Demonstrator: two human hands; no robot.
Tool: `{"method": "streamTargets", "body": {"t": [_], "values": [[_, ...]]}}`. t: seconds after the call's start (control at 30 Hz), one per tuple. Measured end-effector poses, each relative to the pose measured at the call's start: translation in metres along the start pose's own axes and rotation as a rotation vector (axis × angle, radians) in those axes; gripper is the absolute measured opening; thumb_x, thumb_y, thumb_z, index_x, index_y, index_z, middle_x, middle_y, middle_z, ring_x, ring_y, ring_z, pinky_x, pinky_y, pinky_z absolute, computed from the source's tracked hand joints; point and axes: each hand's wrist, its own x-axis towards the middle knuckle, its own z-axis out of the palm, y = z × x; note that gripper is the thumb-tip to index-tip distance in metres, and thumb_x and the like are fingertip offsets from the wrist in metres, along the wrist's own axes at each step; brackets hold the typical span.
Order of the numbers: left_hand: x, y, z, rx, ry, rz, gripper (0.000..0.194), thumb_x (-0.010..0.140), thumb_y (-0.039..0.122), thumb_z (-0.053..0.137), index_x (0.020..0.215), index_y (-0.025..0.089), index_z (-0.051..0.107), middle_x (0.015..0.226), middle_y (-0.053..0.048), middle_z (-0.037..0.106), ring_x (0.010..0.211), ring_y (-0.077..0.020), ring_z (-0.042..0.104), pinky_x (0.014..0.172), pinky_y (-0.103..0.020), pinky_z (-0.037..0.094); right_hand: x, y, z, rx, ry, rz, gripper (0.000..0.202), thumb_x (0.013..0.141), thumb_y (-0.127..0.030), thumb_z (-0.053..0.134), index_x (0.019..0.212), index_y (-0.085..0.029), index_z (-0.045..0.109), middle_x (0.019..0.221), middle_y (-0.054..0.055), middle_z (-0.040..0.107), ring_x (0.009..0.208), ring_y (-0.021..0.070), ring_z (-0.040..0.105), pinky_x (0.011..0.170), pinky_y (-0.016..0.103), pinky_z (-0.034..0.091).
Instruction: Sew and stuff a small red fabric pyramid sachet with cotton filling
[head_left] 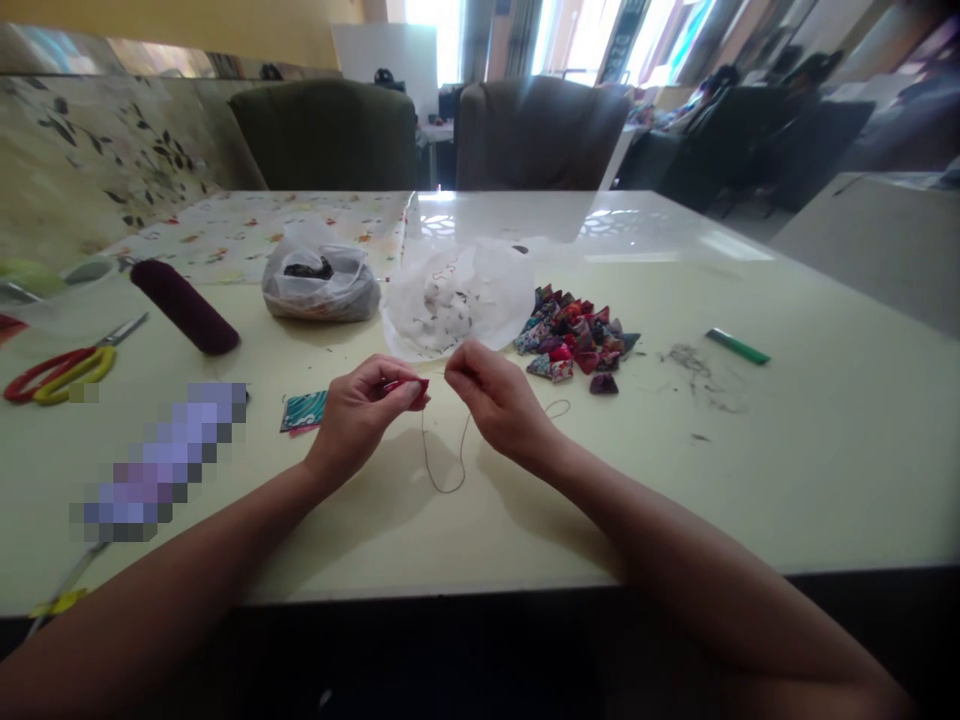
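My left hand [358, 412] pinches a small piece of red fabric [420, 394] between thumb and fingers. Just to its right, my right hand [491, 400] has its fingers pressed together; what they hold is too small to make out. A dark thread [444, 490] hangs in a loop between the hands, above the table. Teal patterned fabric [303, 411] lies beside my left wrist. Behind my hands is a white plastic bag [459, 295] with white stuffing on it. Several small stuffed fabric pieces [577, 335] are heaped behind and right of my right hand.
Scissors [64, 376], a dark purple roll [186, 308] and a blurred-out object [169, 460] with a cable lie at left. A filled plastic bag [321, 280] stands behind. At right are a green tool [739, 346] and thread scraps [697, 375]. Chairs [544, 135] stand beyond the table.
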Motion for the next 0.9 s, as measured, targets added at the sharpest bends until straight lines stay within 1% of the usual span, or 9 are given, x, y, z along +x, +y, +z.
{"method": "streamTargets", "body": {"t": [0.1,0.2,0.3,0.7,0.9], "values": [[-0.0001,0.0001,-0.0001,0.001,0.005,-0.051,0.017,0.077,0.028,0.081,0.082,0.016,0.071,0.075,0.0,0.07,0.068,-0.0139,0.073,0.07,-0.026,0.064,-0.0008,0.0004,0.0013,-0.104,0.033,-0.094,0.018,0.093,-0.013,0.057,0.075,-0.017,0.055,0.081,0.001,0.049,0.076,0.0118,0.048,0.07,0.027,0.038],[-0.0005,0.0005,-0.0002,-0.003,0.009,-0.075,0.017,0.077,0.029,0.08,0.083,0.016,0.071,0.072,0.0,0.072,0.068,-0.0144,0.073,0.07,-0.026,0.063,-0.0013,0.0018,0.0021,-0.167,0.042,-0.109,0.016,0.092,-0.012,0.06,0.077,-0.017,0.061,0.079,0.001,0.05,0.076,0.0126,0.049,0.071,0.027,0.038],[-0.0007,0.0007,0.0001,-0.005,0.01,-0.083,0.018,0.077,0.03,0.08,0.083,0.016,0.07,0.071,0.0,0.073,0.067,-0.0144,0.073,0.071,-0.026,0.063,-0.0015,0.003,0.0023,-0.199,0.031,-0.104,0.015,0.092,-0.013,0.061,0.077,-0.017,0.063,0.075,0.0,0.051,0.076,0.0134,0.05,0.071,0.027,0.038],[-0.0004,-0.0002,0.0003,-0.001,0.005,-0.077,0.018,0.077,0.03,0.08,0.083,0.016,0.07,0.071,0.0,0.072,0.068,-0.0141,0.073,0.072,-0.026,0.063,-0.0025,0.0034,0.0028,-0.245,0.001,-0.124,0.016,0.092,-0.012,0.057,0.077,-0.017,0.06,0.075,0.001,0.052,0.073,0.0133,0.049,0.07,0.027,0.038],[-0.0009,0.0004,0.0006,0.066,0.005,0.007,0.018,0.077,0.029,0.08,0.081,0.016,0.067,0.076,-0.001,0.069,0.07,-0.0147,0.072,0.071,-0.027,0.063,-0.0027,0.002,0.0044,-0.283,-0.026,-0.121,0.017,0.092,-0.012,0.053,0.076,-0.018,0.056,0.075,0.002,0.054,0.074,0.0147,0.049,0.071,0.028,0.038]]}}
